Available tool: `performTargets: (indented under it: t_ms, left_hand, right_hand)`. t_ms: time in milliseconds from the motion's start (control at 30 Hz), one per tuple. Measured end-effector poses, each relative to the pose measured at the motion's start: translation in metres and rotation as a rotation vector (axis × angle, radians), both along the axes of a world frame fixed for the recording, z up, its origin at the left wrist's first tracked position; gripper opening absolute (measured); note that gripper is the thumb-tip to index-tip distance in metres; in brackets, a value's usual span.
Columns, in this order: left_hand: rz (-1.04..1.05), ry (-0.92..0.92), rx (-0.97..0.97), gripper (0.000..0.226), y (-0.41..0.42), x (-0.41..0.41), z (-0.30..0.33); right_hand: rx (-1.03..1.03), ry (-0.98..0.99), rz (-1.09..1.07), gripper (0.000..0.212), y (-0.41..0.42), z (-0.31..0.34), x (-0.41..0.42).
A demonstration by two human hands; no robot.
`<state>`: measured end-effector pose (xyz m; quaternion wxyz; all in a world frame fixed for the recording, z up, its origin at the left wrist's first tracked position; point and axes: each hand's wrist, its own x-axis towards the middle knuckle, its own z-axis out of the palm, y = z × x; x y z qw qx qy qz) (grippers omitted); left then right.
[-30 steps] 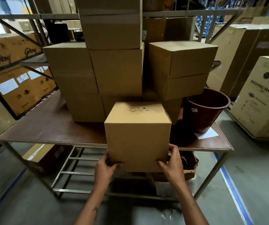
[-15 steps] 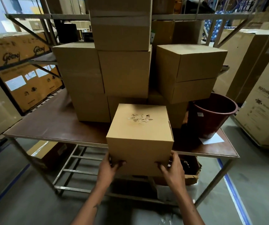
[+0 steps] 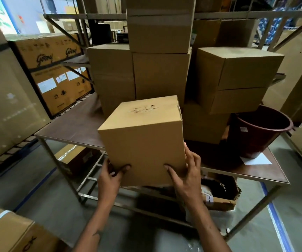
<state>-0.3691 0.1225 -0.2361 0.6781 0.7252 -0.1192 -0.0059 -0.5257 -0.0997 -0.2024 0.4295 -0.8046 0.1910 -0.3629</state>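
Box (image 3: 142,135) of plain brown corrugated cardboard, nearly cubic, with sharp edges and a matt face, held at the front edge of the bench (image 3: 73,128) near its middle. It sits slightly askew, and its top face carries faint dark scuffs. The lower part of the box covers the bench's front edge, so whether its base rests on the board cannot be told. Left hand (image 3: 110,179) grasps the lower left corner, with the thumb pressed flat on the front face and the fingers wrapped out of sight round the side. Right hand (image 3: 186,175) grasps the lower right corner in the same way, with the thumb on the front face and the fingers laid along the right vertical edge. The bench is a smooth dark brown board on a frame of grey angle steel. Behind the box stands a stack (image 3: 161,73) of larger cardboard cartons, square-cornered and taped, reaching back to the rear edge. Towards the right front corner stands a round, tapered, glossy maroon plastic bucket (image 3: 259,131), with a flat white paper sheet (image 3: 255,160) just in front of it. Below the bench lies a torn carton (image 3: 219,193) with ragged edges.
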Motion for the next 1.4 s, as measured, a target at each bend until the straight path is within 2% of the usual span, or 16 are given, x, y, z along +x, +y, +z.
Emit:
performTargets:
  t_ms: [133,367,433,700,833,1133,1400]
  left_hand:
    - [0.026,-0.065,-0.012,0.081,0.014,-0.002,0.019]
    - [-0.018,-0.147,-0.032,0.099,0.049,0.000,0.050]
    - [0.020,-0.185,-0.053,0.093,0.057,0.002,0.066]
    - [0.149,-0.452,-0.040,0.085,0.094,0.039,0.182]
    - [0.179,-0.499,-0.072,0.087,0.114,0.061,0.220]
    - [0.212,-0.634,-0.078,0.090,0.123,0.144,0.288]
    - [0.181,-0.665,-0.057,0.093,0.128,0.249,0.333]
  right_hand:
    - [-0.005,-0.043,0.073,0.105,0.006,0.016,0.009]
    - [-0.072,-0.127,0.174,0.110,0.014,0.053,0.014]
    - [-0.117,-0.144,0.214,0.110,0.018,0.070,0.018]
    - [-0.249,-0.212,0.411,0.114,0.026,0.162,0.086]
    - [-0.311,-0.225,0.465,0.119,0.040,0.205,0.119]
    - [-0.334,-0.290,0.394,0.113,0.057,0.264,0.206]
    - [-0.343,-0.365,0.351,0.114,0.064,0.300,0.300]
